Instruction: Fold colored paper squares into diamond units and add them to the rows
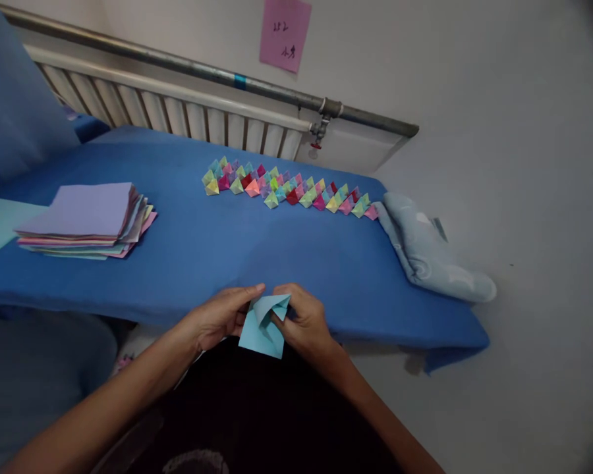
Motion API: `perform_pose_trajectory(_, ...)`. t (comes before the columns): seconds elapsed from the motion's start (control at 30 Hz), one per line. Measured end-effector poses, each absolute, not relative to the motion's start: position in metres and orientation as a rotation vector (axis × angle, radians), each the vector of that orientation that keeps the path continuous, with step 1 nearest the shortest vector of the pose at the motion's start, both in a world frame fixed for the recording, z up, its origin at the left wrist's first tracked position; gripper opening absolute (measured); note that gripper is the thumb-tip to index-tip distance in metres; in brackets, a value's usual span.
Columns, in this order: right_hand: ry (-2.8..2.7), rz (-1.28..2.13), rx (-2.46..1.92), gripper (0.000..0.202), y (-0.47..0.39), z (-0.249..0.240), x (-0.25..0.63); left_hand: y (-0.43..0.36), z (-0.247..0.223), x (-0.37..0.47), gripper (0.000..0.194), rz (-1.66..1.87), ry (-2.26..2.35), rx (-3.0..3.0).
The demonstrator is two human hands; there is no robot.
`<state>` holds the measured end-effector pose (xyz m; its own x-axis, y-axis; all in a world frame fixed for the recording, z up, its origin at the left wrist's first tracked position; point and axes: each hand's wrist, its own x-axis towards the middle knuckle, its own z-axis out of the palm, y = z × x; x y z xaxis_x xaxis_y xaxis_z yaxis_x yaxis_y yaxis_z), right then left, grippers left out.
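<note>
A light blue sheet of folding paper (261,334), partly folded with one flap raised, is held between my hands just off the near edge of the blue-covered table. My left hand (223,317) grips its left side, the thumb stretched along the top and the other fingers partly hidden behind the paper. My right hand (304,321) is closed on the right side, its fingers tucked at the raised flap. Farther back on the table stand rows of small folded paper pieces (291,196) in many colours, pointed on top.
At the left lies a stack of coloured paper (86,214) beside a loose pale green sheet (4,220). A folded light blue blanket (425,253) rests at the table's right end. Behind the blue tablecloth (192,257) are a radiator (192,118) and a metal pipe (178,66).
</note>
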<state>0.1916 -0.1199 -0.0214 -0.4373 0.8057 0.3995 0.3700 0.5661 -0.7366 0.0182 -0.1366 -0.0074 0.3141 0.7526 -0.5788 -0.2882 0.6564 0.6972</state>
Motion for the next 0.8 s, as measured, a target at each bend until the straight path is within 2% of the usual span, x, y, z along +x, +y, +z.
perform_pose_trajectory(0.17,-2.171,0.630,-0.911,0.011,-0.1210,-0.0190,0.1931,-0.1354,-0.0115,0.0153,0.042,0.698,1.038,0.546)
perform_pose_trajectory(0.53,-2.097,0.681,-0.825,0.020,-0.1227,-0.0246,0.1934,-0.1357,-0.0111,0.0138,0.041,0.696,1.026,0.537)
perform_pose_trajectory(0.8,-2.165,0.296,-0.714,0.024,-0.1221,-0.0281,0.2008,-0.1354,-0.0111,0.0137,0.037,0.695,1.055,0.517)
